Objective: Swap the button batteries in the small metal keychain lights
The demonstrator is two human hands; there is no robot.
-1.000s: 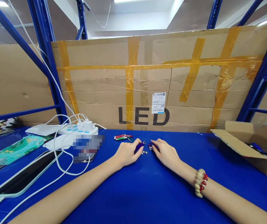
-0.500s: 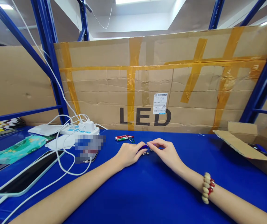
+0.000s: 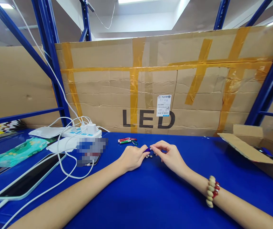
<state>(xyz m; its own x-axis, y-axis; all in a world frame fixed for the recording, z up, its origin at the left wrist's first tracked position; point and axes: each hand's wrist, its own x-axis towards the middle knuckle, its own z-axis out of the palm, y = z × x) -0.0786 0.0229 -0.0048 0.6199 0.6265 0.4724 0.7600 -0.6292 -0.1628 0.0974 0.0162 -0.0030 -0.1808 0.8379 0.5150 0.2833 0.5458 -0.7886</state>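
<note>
Looking across the work surface (image 3: 136,197), we have a smooth, deep blue top before us, backed by a tall cardboard panel (image 3: 103,89) strapped with brown tape and printed "LED". Blue rack posts (image 3: 268,79) frame it, and a ceiling light (image 3: 133,1) shines above.

To our left, white cables (image 3: 59,143) loop from a power strip (image 3: 93,135) and cross a dark-screened phone (image 3: 31,181); a green packet (image 3: 18,151) lies beyond it. A pixelated patch hides part of that clutter. An open cardboard box (image 3: 248,148) sits well apart at our right. Red and green tubes (image 3: 126,140) rest near our left hand (image 3: 133,158), just beyond it, and small silver pieces (image 3: 148,156) lie between our hands.

Our left hand grasps a small purple-blue tube (image 3: 147,149) at the middle of the surface. Our right hand (image 3: 169,156) brings thumb and forefinger together at its right end; whether they grip a separate piece there, we cannot tell. The tube's long axis runs roughly left to right, its right end angled slightly away from us. Our fingers cover both ends, so we cannot tell which is the front.
</note>
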